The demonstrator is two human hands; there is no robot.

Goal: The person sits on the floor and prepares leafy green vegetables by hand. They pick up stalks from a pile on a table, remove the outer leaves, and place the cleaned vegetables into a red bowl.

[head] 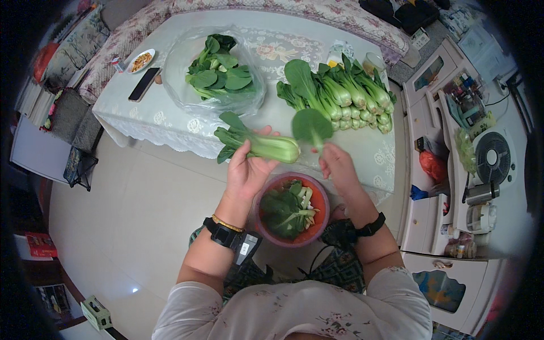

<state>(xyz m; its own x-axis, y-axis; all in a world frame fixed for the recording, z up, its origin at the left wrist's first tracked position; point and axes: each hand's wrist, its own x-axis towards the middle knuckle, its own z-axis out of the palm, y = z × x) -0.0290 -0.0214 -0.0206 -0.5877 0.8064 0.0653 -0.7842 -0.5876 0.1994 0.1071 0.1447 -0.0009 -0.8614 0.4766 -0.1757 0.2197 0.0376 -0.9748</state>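
My left hand (pixel 250 170) holds a head of bok choy (pixel 272 148) on its side, leaves to the left and pale base to the right. Pinched by its stalk in my right hand (pixel 338 165) is one loose bok choy leaf (pixel 313 127), upright and apart from the head. Below and between my hands stands a red plastic basin (pixel 325 204) with loose leaves and stalk pieces (pixel 287 208) in it. Stacked bok choy heads (pixel 344 93) lie on the right of the table. A clear plastic bag (pixel 174 80) holds more bok choy (pixel 221 70) left of them.
On the cloth-covered table (pixel 204 136) are a smartphone (pixel 144 85), a plate of food (pixel 148 53) and a glass jar (pixel 373 63). A floral-covered sofa (pixel 238 5) borders the far side. A white cabinet (pixel 418 216) flanks the right, with a fan-like appliance (pixel 492 157) on top.
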